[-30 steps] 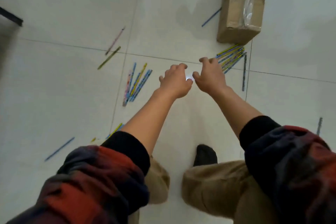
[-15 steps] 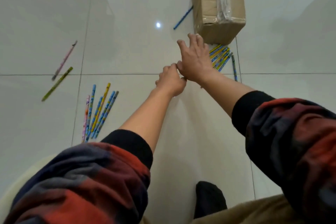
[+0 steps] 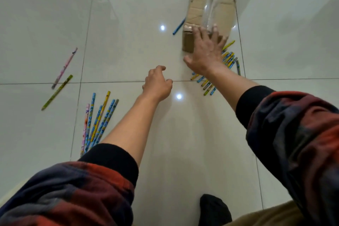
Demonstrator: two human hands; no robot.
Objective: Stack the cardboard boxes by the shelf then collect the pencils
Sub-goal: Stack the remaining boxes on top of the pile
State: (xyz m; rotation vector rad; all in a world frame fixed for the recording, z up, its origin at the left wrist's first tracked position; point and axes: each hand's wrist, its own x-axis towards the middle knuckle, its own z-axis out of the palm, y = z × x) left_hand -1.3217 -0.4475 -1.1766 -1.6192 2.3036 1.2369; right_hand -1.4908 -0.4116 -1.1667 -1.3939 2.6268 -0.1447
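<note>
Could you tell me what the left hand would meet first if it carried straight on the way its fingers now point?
Probably bare floor tile. The left hand points up the picture and a little right, and that line seems to pass left of the cardboard box; the nearest thing beyond is the blue pencil, though depth is unclear.

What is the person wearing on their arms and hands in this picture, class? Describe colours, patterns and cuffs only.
Both arms wear loose sleeves in a blurred check of red, orange and dark navy-grey, each ending in a plain black cuff. The left sleeve and right sleeve are pushed up, leaving the forearms bare. The left hand and right hand are bare: no gloves, rings or watch show.
</note>
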